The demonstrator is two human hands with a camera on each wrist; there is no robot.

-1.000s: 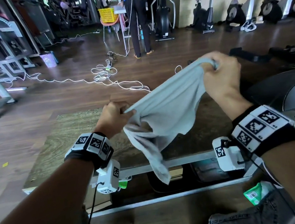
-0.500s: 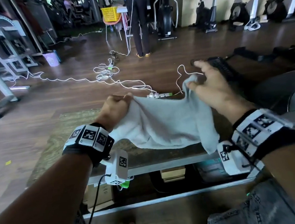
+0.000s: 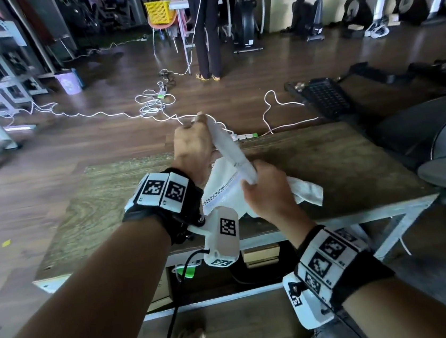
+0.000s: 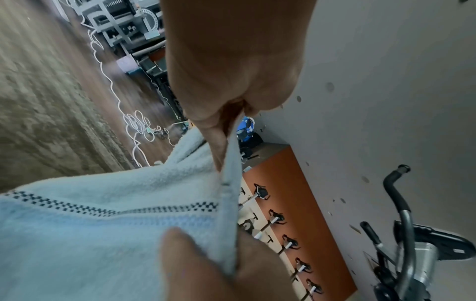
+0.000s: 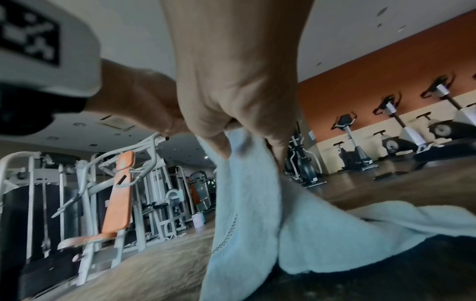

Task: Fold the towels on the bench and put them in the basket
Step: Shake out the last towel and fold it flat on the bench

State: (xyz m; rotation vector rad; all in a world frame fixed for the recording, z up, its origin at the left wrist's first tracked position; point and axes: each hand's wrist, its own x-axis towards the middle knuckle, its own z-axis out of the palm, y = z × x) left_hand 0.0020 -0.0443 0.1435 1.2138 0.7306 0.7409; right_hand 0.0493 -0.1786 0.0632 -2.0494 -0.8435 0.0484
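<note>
Both hands pinch one towel edge taut to line up a fold.

Left hand (image 3: pixel 193 147) fingers (image 4: pixel 213 130) and right hand (image 3: pixel 267 191) grasp the towel (image 3: pixel 228 193) hem; below them the rest drapes on the worktop (image 3: pixel 326 157), steadying it.
</note>
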